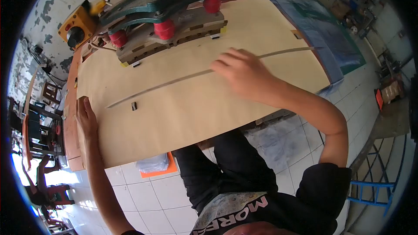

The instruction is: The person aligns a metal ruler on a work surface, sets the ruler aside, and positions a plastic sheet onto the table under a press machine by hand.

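A large tan sheet (183,117) covers the table in front of me. Across it runs a long, thin grey metal strip (174,80), slanting up from left to right; it could be a steel ruler. My right hand (244,72) is closed over the strip right of its middle, with the fingertips curled down on it. At the sheet's left edge, my left hand (88,117) lies with its fingers stretched out along the border. A small dark block (134,105) sits on the sheet below the strip's left part.
A green clamp frame (161,11) with red feet presses a flat plate (187,28) at the back. To its left is a yellow control box (78,24). Blue-grey sheeting (313,30) drapes the right side. A blue metal frame (374,185) stands on the floor at right.
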`<move>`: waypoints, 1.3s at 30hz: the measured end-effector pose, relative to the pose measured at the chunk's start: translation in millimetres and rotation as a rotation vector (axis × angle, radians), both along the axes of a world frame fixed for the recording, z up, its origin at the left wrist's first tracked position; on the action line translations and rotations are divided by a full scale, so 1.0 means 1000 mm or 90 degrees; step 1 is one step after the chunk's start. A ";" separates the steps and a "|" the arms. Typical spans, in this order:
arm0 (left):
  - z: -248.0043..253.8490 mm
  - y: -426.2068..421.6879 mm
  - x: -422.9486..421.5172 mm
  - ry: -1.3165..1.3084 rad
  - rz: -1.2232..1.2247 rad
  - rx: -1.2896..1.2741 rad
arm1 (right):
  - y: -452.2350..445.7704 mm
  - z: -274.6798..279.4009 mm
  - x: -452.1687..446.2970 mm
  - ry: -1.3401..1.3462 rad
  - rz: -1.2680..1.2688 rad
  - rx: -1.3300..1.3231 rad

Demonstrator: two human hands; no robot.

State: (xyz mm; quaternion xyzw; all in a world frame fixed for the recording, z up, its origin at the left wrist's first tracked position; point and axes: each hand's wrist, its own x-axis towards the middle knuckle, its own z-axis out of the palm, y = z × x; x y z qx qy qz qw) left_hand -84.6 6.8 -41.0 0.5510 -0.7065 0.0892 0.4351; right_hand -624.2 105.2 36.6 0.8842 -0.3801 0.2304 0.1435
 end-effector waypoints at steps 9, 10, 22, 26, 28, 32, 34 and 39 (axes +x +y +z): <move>0.004 -0.001 -0.010 -0.161 -0.026 0.123 | 0.147 0.084 -0.177 -0.207 -0.287 0.207; 0.004 -0.002 -0.011 -0.159 -0.029 0.121 | 0.160 0.085 -0.195 -0.294 -0.321 0.231; 0.119 0.099 -0.165 -0.102 -0.303 0.141 | 0.179 0.067 -0.229 -1.022 -0.281 0.388; 0.163 0.148 -0.251 -0.172 -0.504 0.215 | 0.142 0.033 -0.174 -1.159 -0.128 0.504; 0.176 0.163 -0.277 -0.219 -0.530 0.258 | 0.125 0.022 -0.137 -1.219 -0.083 0.517; 0.166 0.170 -0.312 -0.305 -0.451 0.194 | 0.093 0.010 -0.088 -1.226 -0.024 0.589; 0.152 0.161 -0.321 -0.425 -0.337 0.082 | 0.085 0.005 -0.071 -1.241 -0.010 0.620; 0.101 0.122 -0.314 -0.454 -0.308 0.140 | 0.067 -0.007 -0.059 -1.241 0.039 0.747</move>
